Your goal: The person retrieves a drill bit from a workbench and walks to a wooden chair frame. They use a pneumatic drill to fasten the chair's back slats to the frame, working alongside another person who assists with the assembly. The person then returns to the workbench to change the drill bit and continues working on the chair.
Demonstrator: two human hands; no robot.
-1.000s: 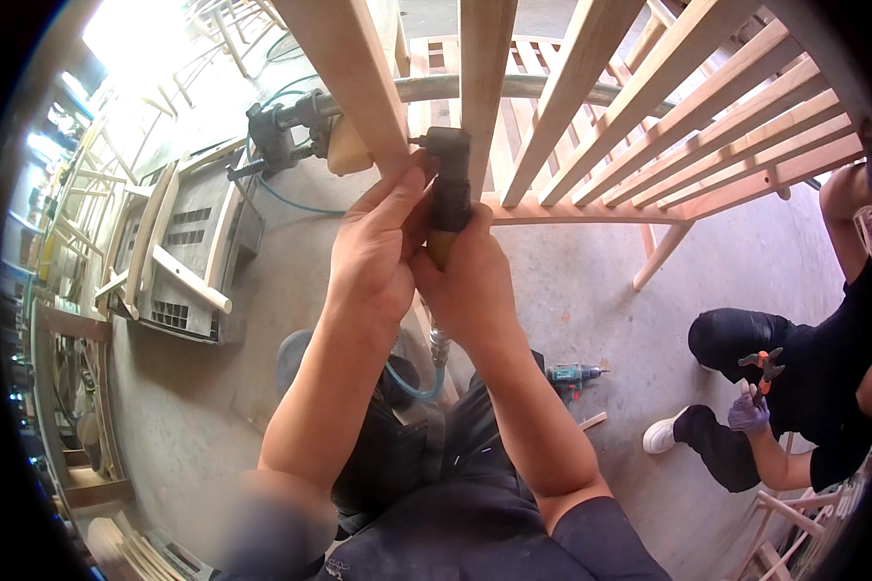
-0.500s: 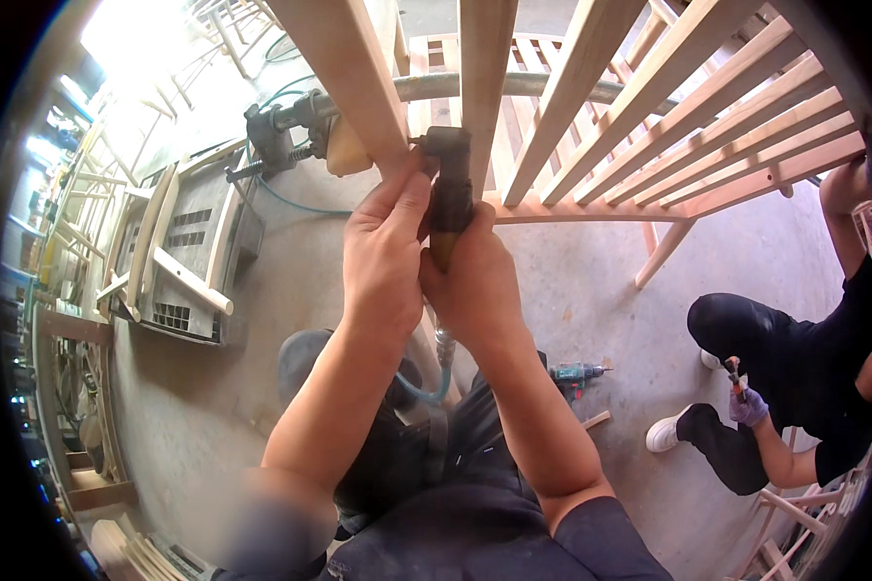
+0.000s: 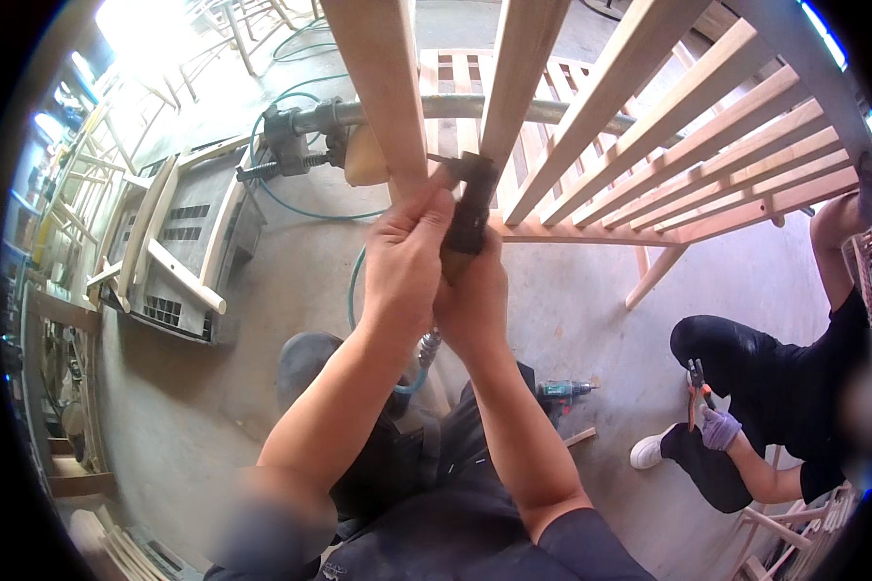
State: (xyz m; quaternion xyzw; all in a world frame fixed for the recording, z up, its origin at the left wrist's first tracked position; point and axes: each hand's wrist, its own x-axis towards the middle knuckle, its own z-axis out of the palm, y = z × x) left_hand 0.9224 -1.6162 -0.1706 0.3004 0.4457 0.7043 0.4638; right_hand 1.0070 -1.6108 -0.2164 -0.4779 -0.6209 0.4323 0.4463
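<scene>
My right hand (image 3: 473,302) grips the body of a black right-angle air tool (image 3: 473,208), held upright with its head at the top. From that head, a thin bit points left at the side of a pale wooden post (image 3: 383,87). My left hand (image 3: 404,254) is closed, thumb and fingers pinched beside the tool head at the post's lower end; what they pinch is hidden. A metal bar clamp (image 3: 300,126) reaches the post from the left, with a yellowish block (image 3: 366,160) between them. An air hose (image 3: 412,373) hangs below my hands.
Wooden slats (image 3: 610,116) of a frame spread to the right. A green power drill (image 3: 564,389) and a wood offcut (image 3: 579,438) lie on the floor. At right, a crouching person's gloved hand (image 3: 719,426) holds a pliers-like tool. A grey crate (image 3: 179,252) with wooden parts stands left.
The view has shifted, so the frame sits lower and further right. The air tool leans slightly more to the right, still at the post. The other person's hand tool has turned upright.
</scene>
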